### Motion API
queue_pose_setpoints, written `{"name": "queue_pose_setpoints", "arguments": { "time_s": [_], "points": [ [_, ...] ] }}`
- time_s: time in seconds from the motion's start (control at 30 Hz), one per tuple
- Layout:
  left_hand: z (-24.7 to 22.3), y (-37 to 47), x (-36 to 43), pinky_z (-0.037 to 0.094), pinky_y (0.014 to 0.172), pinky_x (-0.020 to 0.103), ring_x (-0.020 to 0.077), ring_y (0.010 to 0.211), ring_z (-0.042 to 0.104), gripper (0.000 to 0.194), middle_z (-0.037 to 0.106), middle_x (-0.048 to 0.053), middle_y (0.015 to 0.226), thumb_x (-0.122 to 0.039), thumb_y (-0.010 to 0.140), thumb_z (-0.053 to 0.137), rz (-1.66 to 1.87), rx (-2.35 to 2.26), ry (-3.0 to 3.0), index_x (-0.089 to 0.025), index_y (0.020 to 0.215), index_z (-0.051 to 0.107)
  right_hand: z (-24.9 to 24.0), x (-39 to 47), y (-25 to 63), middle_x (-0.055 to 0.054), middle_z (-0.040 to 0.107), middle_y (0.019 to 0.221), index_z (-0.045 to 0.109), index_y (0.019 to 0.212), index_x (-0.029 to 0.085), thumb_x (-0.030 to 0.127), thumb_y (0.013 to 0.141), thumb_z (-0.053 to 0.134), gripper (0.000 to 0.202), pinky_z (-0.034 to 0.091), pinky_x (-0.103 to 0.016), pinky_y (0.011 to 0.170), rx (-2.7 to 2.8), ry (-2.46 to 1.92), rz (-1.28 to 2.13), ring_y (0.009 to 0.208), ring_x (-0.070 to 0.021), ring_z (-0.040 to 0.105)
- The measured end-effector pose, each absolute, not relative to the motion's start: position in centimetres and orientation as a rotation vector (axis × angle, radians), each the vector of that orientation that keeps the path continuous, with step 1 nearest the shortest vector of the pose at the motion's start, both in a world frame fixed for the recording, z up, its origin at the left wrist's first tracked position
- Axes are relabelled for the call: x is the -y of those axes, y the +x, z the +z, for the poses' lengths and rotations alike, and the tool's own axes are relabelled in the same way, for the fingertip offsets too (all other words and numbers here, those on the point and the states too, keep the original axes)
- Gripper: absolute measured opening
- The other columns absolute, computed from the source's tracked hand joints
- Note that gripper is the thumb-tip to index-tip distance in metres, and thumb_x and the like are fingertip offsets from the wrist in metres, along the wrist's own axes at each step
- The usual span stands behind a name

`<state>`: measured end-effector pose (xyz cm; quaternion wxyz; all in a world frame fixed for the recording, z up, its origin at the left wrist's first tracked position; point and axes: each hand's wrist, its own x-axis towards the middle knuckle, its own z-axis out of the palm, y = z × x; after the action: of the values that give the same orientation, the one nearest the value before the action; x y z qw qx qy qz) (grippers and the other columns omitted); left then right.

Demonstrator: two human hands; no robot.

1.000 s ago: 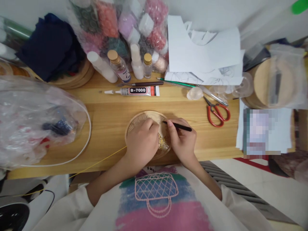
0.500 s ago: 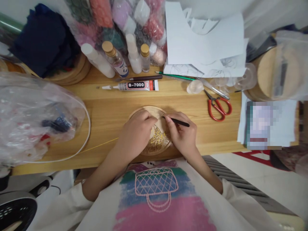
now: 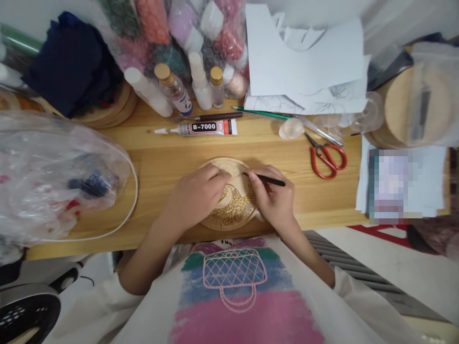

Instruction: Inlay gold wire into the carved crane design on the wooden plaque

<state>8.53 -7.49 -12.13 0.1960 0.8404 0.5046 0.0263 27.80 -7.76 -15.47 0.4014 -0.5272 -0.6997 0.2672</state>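
Note:
On the table in front of me lies a round wooden disc (image 3: 247, 220) with fine carved lines. Gold wire or thread work (image 3: 233, 206) fills part of its lower half. Over the disc's left side is my left hand (image 3: 199, 193), its fingers curled and pressed together near the upper middle; whatever they pinch is hidden. My right hand (image 3: 274, 196) rests at the disc's right edge, closed around slim black tweezers (image 3: 270, 180). The tweezers' fine tip points left over the disc's upper right, close to the left fingertips.
A B-7000 glue tube (image 3: 208, 127) and a dark-handled tool (image 3: 218, 116) lie behind the disc. Red-handled scissors (image 3: 328, 160) are to the right, papers (image 3: 304, 62) behind. Bottles (image 3: 175, 91) stand at the back. A plastic bag (image 3: 57, 186) and white cable (image 3: 134, 191) occupy the left.
The yellow strand that ran left from under my left hand no longer shows. My left hand has shifted slightly left, uncovering more of the disc; the right hand keeps the tweezers almost in place.

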Motion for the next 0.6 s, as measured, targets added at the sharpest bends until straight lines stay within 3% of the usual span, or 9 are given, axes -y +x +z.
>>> {"name": "queue_pose_setpoints", "arguments": {
  "time_s": [0.27, 0.6],
  "points": [
    [-11.5, 9.5, 7.8, 0.048, 0.064, 0.028, 0.0196, 0.083, 0.068, 0.036, 0.072, 0.005, 0.099, -0.014, 0.092, 0.05, -0.084, -1.357, 2.346, -0.018, 0.126, 0.06, -15.5, 7.8, 28.0, -0.003, 0.075, 0.086, 0.07, 0.091, 0.021, 0.021, 0.092, 0.057, 0.013, 0.056, -0.033, 0.072, 1.761, -1.347, 0.714, 0.08, -0.0161, 0.07],
    [-12.0, 10.1, 8.3, 0.055, 0.085, 0.038, 0.0234, 0.1, 0.069, 0.039, 0.07, 0.01, 0.118, -0.013, 0.094, 0.041, 0.064, -1.364, 2.147, -0.016, 0.128, 0.059, -15.3, 7.8, 27.9, -0.003, 0.075, 0.085, 0.07, 0.091, 0.022, 0.022, 0.092, 0.056, 0.014, 0.056, -0.034, 0.073, 1.781, -1.356, 0.703, 0.08, -0.0171, 0.07]
  ]
}}
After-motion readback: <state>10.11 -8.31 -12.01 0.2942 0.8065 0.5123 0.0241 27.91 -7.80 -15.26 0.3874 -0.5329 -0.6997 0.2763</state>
